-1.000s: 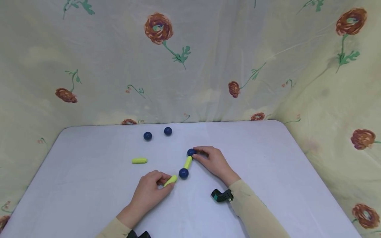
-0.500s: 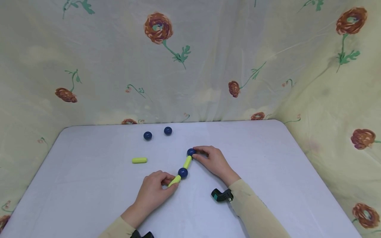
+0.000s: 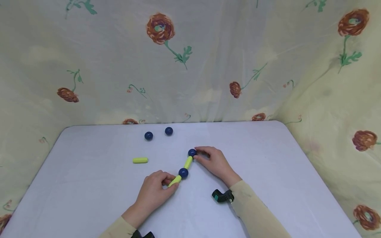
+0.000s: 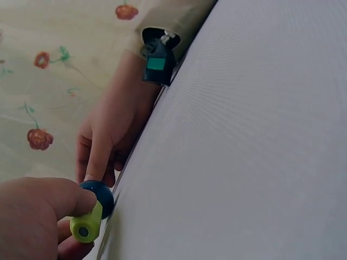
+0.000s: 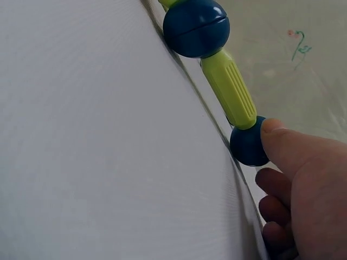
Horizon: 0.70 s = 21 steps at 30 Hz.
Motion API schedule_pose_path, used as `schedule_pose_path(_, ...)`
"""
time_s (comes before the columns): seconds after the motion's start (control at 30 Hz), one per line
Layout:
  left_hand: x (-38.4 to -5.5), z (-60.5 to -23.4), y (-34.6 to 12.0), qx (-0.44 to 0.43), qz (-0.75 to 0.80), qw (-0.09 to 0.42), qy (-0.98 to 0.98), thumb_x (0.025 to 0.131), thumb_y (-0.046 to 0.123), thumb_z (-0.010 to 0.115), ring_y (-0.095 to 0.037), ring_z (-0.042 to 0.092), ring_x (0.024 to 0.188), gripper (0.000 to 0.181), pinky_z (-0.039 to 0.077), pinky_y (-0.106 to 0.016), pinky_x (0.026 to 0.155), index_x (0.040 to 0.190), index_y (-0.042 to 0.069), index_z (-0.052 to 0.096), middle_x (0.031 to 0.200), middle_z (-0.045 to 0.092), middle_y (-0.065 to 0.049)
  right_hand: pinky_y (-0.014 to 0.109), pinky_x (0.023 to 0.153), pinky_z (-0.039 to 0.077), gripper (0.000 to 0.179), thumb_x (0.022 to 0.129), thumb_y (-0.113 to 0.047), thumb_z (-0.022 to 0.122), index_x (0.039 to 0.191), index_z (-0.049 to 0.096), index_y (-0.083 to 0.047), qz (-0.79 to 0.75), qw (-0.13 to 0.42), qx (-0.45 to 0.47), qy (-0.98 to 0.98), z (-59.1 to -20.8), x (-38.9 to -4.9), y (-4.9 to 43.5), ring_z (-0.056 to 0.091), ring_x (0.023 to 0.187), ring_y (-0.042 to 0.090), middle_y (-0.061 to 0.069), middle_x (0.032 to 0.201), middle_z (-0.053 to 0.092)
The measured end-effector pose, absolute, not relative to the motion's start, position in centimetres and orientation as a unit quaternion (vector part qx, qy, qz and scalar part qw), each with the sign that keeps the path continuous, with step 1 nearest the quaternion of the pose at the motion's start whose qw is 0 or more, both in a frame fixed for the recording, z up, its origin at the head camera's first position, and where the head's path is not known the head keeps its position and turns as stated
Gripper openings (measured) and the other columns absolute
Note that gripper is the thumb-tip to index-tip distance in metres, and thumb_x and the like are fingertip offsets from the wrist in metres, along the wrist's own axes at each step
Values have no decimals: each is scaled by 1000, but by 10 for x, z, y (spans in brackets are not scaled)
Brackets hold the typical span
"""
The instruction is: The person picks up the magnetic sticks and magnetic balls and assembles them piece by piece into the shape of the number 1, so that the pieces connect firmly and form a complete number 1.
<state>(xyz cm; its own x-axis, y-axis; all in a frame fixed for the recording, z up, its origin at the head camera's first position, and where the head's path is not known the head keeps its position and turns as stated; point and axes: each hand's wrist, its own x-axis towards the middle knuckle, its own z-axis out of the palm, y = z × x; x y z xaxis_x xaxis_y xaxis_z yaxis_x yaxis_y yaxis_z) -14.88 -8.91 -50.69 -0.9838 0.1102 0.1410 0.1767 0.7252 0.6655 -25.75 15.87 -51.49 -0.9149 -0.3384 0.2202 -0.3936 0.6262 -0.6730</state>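
Note:
A chain of blue balls and yellow-green rods lies at the middle of the table. My left hand (image 3: 156, 190) pinches one yellow-green rod (image 4: 85, 225) between thumb and fingers; its far end touches the near blue ball (image 3: 183, 173). A second yellow-green rod (image 5: 229, 89) joins that ball to the far blue ball (image 5: 250, 145). My right hand (image 3: 215, 162) holds the far ball between thumb and fingertips. In the left wrist view, a round dark spot shows in the near end of the held rod.
Two loose blue balls, one (image 3: 148, 136) left of the other (image 3: 169, 131), sit near the table's back edge. A loose yellow-green rod (image 3: 140, 160) lies left of the chain. Flowered cloth (image 3: 208, 66) hangs behind the white table (image 3: 89, 172).
My left hand has moved slightly right and brought its rod from just apart to touching the near ball. My right hand keeps its hold on the far ball.

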Motion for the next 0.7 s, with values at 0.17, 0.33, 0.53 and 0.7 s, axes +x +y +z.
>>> schedule_pose_path(0.17,-149,-505,-90,-73,-365,41,-927,82,36,81,-4,51,72,20,41,-33,74,96,23,75,76,56,18,35,88,50,37,91,-40,71,123,69,-22,388,62,209,-896,-514,-251,161,60,104,8,-9,115,67)
schedule_pose_path(0.33,-148,-505,-89,-65,-365,35,-928,82,36,81,-5,51,72,21,41,-33,74,96,22,75,76,56,18,34,85,50,33,91,-38,73,119,71,-22,386,74,217,-894,-513,-241,160,60,102,5,-12,112,67)
schedule_pose_path(0.53,-149,-507,-90,-66,-364,34,-928,82,37,81,-5,50,73,21,41,-33,74,97,23,75,76,56,18,29,80,51,29,91,-38,72,116,71,-24,392,59,237,-887,-511,-224,154,59,96,2,-17,111,65)
schedule_pose_path(0.7,-149,-507,-91,-74,-363,42,-928,82,37,80,-5,50,72,21,40,-33,74,96,23,75,75,55,19,29,80,50,32,92,-41,71,120,70,-25,404,25,260,-877,-509,-212,147,59,98,1,-19,112,65)
